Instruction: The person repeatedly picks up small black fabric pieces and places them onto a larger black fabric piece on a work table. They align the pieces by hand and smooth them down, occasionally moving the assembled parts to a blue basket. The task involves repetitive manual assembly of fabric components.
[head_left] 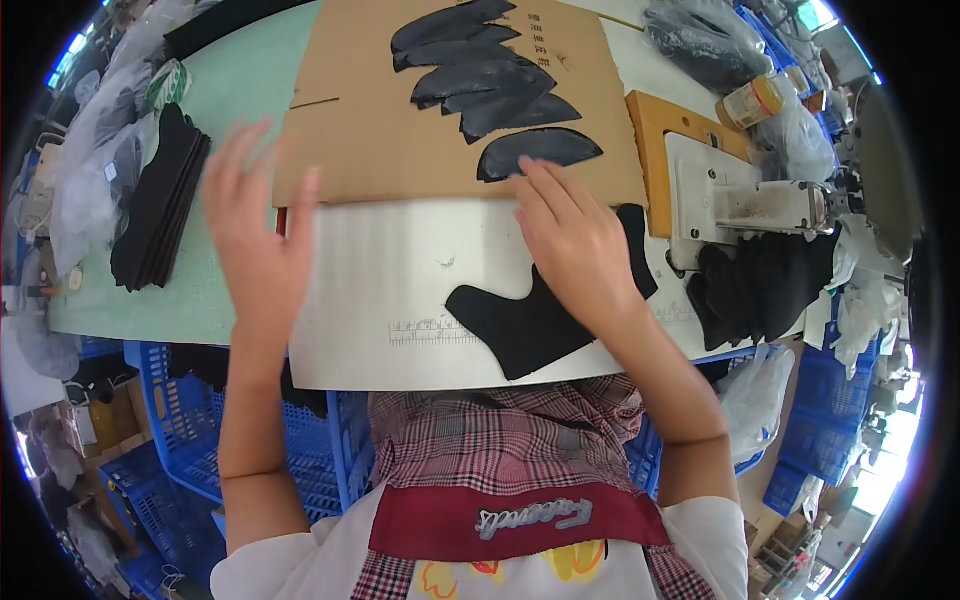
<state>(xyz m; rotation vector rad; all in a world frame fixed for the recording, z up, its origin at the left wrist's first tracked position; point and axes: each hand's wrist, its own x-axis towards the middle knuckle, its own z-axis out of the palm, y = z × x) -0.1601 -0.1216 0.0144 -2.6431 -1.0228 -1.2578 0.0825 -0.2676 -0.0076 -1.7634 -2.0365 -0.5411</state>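
My right hand [575, 240] lies flat on a black, boot-shaped fabric piece [520, 325] on the white table top [380, 290], its fingertips reaching a half-moon black piece [540, 150] on a brown cardboard sheet [400, 130]. Several more black cut pieces [470, 60] lie fanned on that cardboard. My left hand [255, 225] hovers blurred, fingers spread, over the cardboard's left edge and the green mat [220, 110]. It holds nothing.
A stack of black pieces [160, 205] sits on the green mat at left. A sewing machine [745, 200] with a heap of black fabric [765, 285] stands at right. Plastic bags [710, 40] lie behind. Blue crates [170, 440] stand below the table.
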